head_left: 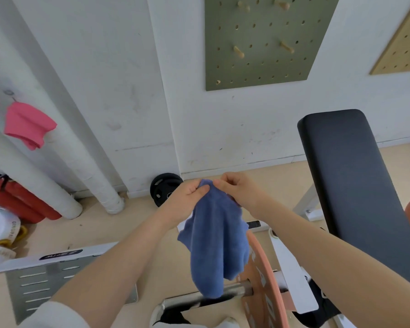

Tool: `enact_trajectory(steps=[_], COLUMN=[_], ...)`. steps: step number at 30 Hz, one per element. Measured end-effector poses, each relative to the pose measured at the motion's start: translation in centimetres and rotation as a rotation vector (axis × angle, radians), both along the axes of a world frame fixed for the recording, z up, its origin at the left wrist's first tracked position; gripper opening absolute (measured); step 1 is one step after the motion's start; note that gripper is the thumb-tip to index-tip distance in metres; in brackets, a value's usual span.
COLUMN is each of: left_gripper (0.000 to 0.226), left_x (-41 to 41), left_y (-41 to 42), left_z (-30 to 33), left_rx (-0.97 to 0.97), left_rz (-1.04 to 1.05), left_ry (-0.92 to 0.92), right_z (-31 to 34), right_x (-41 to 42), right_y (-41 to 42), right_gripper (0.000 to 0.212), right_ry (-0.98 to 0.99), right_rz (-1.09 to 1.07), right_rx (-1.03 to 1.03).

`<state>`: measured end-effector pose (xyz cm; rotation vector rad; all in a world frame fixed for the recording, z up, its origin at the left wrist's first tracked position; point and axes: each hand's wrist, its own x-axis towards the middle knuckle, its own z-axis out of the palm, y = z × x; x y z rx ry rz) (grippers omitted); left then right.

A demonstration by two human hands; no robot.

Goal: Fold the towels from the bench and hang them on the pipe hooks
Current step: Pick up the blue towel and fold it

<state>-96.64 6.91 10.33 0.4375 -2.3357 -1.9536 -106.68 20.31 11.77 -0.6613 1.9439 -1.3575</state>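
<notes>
1. Head view: we look down on a person's two bare forearms reaching forward, holding a crumpled blue terry-cloth towel (pixel 217 235) up in front of a white wall.
2. We see the left hand (pixel 187 197) pinching the towel's top edge between thumb and curled fingers, and the right hand (pixel 237 188) pinching the same edge just beside it; the two hands nearly touch.
3. The towel hangs free below both hands, its lower end in front of a steel barbell sleeve (pixel 237 291) that carries a salmon-pink weight plate (pixel 265 280).
4. At far left, a folded pink towel (pixel 29 125) hangs from a small metal hook (pixel 10 94) on a white wrapped pipe (pixel 57 110).
5. To the right, the black padded bench back (pixel 353 185) rises tilted, with no towel visible on it.
6. On the wall above, we note an olive-green pegboard with wooden pegs (pixel 265 41); a black weight plate (pixel 163 189) leans at the wall's foot.
</notes>
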Motion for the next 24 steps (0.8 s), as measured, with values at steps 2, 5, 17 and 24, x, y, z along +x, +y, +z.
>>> enact_trajectory(steps=[2,5,17,24], left_gripper=[0.030,0.032,0.034,0.025], left_x=[0.0,0.0,-0.4,-0.8], left_y=[-0.5,-1.1,-3.2,-5.0], left_z=[0.3,0.9,1.9,2.6], left_rx=[0.042,0.114,0.239,-0.072], left_rz=[0.091,0.111,0.096,0.084], left_ry=[0.014,0.001,-0.014,-0.116], right_z=[0.0,-0.3,-2.0,-1.6], right_x=[0.1,0.2,0.0,0.8], right_y=[0.4,0.6,-2.3,-4.6], right_gripper=[0.018,0.011,0.010,0.027], right_ry=[-0.060,-0.044,0.332,0.367], right_rz=[0.111,0.255,0.327,0.082], right_rx=[-0.011,0.061,0.270,0.014])
